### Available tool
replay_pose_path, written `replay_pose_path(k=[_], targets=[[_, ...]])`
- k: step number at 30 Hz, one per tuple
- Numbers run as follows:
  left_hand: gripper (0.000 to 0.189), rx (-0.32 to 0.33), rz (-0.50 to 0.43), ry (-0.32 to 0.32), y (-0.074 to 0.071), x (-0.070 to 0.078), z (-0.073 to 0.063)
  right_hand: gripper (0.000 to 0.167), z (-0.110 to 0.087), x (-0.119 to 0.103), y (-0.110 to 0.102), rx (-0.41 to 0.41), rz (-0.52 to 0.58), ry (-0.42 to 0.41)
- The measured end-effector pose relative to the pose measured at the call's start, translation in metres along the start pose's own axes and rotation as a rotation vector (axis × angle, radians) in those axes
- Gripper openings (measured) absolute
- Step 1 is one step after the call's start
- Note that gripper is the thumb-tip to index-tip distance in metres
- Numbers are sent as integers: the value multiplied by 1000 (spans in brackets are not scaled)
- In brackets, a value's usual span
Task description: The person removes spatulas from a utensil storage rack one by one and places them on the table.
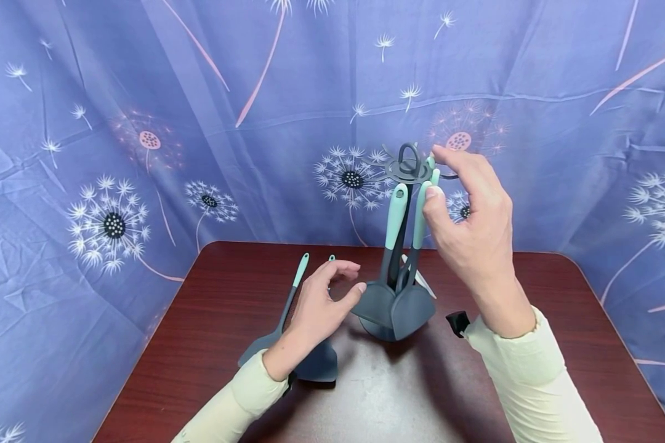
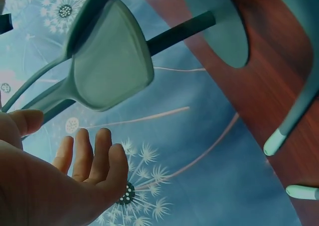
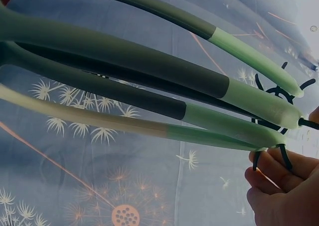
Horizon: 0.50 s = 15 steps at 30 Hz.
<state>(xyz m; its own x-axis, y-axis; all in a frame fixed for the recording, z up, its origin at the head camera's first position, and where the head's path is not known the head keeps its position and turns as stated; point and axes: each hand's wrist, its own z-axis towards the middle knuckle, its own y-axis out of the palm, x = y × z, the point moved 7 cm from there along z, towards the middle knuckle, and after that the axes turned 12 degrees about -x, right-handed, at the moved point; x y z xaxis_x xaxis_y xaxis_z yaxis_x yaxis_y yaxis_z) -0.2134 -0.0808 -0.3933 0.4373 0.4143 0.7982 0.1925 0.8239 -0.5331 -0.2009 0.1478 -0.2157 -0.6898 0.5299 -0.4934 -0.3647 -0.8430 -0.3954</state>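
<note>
A dark utensil stand [image 1: 409, 169] with a ring of hooks on top holds several hanging utensils with mint-green handles. My right hand [image 1: 473, 215] is up beside the hooks, thumb and index finger spread apart in a C. Its thumb tip is right at the end of one green handle [image 1: 420, 215]; in the right wrist view, its other fingertips are close to the end of a cream-shafted utensil [image 3: 99, 118]. Lower down, my left hand [image 1: 321, 304] is relaxed and holds nothing, its thumb near the hanging grey turner [image 2: 112, 56].
Two dark turners with green handles lie on the left of the red-brown table [image 1: 194, 332], one handle [image 1: 302, 271] showing beyond my left hand. The stand's round base [image 2: 227, 41] is on the table. A blue dandelion-print curtain [image 1: 277, 160] surrounds the table's back and sides.
</note>
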Motion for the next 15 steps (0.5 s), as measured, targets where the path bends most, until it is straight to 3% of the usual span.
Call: replay_pose_path(k=[15], targets=[[38, -20, -94, 42, 13, 13, 9, 48, 1, 0, 0, -3, -5, -7]])
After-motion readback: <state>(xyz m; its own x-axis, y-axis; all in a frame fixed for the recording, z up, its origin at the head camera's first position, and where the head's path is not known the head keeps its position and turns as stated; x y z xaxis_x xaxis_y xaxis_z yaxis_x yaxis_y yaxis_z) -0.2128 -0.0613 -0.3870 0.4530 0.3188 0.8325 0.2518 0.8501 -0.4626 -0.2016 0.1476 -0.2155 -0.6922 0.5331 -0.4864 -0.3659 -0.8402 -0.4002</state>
